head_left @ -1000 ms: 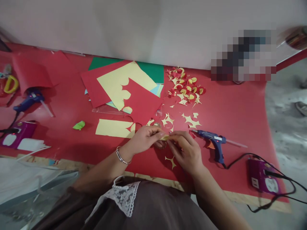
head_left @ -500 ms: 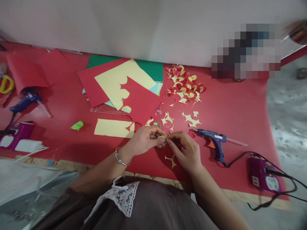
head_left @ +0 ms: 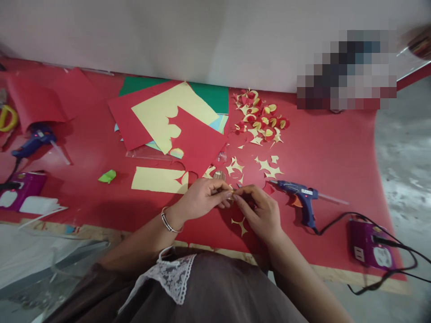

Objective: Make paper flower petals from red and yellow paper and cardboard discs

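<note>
My left hand (head_left: 208,196) and my right hand (head_left: 259,208) meet over the red tabletop, both closed. Between their fingertips they pinch a small yellow paper piece (head_left: 232,192), mostly hidden by the fingers. Just below lies a star-shaped yellow paper offcut (head_left: 241,226). Right of my right hand, a blue glue gun (head_left: 299,193) rests on its side, its nozzle pointing left. Beyond my hands are more yellow offcuts (head_left: 269,169) and a pile of small red and yellow folded paper pieces (head_left: 262,117). A yellow paper strip (head_left: 155,179) lies left of my left hand.
Red sheets (head_left: 198,139), a yellow sheet (head_left: 151,107) and a green sheet (head_left: 208,96) overlap at the back. A purple power block (head_left: 368,249) with black cables stands at the right edge. Further left are a second glue gun (head_left: 35,140), yellow-handled scissors (head_left: 8,117) and a green scrap (head_left: 107,176).
My fingertips have closed further over the yellow paper piece, so less of it shows. Both hands stay in nearly the same place.
</note>
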Demonstrator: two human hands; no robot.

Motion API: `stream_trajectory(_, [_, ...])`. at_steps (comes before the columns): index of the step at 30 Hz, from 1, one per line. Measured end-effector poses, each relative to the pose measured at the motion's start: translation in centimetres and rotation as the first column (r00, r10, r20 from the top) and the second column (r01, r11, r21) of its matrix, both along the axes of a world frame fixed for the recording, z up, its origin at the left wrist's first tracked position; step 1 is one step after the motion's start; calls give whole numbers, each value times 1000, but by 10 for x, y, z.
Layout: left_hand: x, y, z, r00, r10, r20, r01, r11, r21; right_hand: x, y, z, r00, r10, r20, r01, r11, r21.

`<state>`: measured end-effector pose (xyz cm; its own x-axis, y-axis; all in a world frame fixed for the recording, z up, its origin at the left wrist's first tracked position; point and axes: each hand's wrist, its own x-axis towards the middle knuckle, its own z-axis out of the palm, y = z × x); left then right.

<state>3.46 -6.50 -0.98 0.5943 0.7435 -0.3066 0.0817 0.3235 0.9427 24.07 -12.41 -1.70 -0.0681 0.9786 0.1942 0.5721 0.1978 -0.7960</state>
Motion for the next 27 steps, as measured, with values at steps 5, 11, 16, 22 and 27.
stream_trajectory(5, [-1,2,2,997,-52,-52,61,979,195,-1,-1,-2,995,-50,-85,44,997,-64])
stream_trajectory(11, [3,0,6,994,40,-102,3,921,390,-2,2,4,990,-88,-108,72,987,-146])
stream_trajectory(16, [8,-6,3,987,135,-82,-86,893,442,-4,2,8,984,-67,-165,34,980,-194])
stream_trajectory(22, [11,-9,1,994,102,-30,-83,923,377,-2,1,5,972,-103,-212,53,972,-229])
stream_trajectory(27, [6,-7,-1,999,52,7,-52,951,305,2,1,4,967,-96,-236,29,962,-271])
